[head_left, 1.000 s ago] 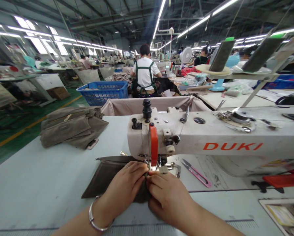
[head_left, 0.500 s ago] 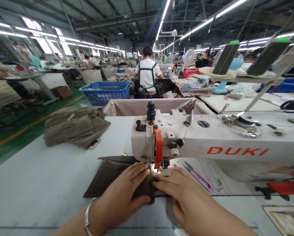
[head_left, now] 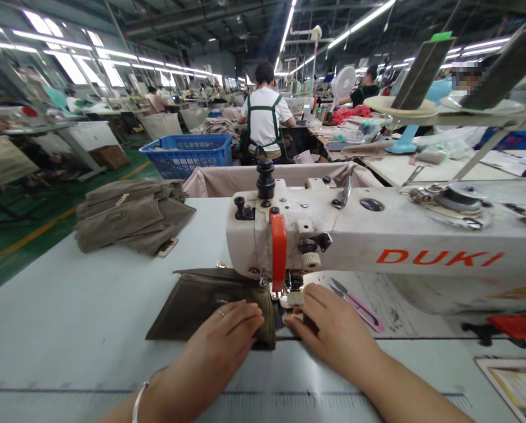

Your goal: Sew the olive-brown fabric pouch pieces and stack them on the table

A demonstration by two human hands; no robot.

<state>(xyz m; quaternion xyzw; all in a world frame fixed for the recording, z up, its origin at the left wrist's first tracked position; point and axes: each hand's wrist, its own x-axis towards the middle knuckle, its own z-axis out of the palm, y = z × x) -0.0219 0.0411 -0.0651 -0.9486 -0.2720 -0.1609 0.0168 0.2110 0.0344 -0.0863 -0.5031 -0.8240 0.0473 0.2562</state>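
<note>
A flat dark olive-brown fabric pouch (head_left: 192, 311) with a small label lies on the machine bed, its right edge by the presser foot (head_left: 275, 294) of the sewing machine (head_left: 333, 229). My left hand (head_left: 221, 341) rests flat on the pouch, fingers stretched out and side by side. My right hand (head_left: 333, 323) is just right of the foot, beside a small pale block (head_left: 294, 299). Its thumb and forefinger are apart, and the other fingers are partly hidden. Pink-handled thread snips (head_left: 362, 311) lie beyond this hand.
A heap of similar brown pouches (head_left: 131, 214) sits on the table's left side. Behind the machine is a fabric-lined bin (head_left: 228, 182), with a blue basket (head_left: 188, 154) farther back. A co-worker (head_left: 265, 117) sits facing away. Thread cones (head_left: 421, 73) stand at right.
My left hand has slid back from the needle area, uncovering the pouch's label. My right hand has shifted right, its fingers more bent. The camera view has moved slightly; the pouch stays by the foot.
</note>
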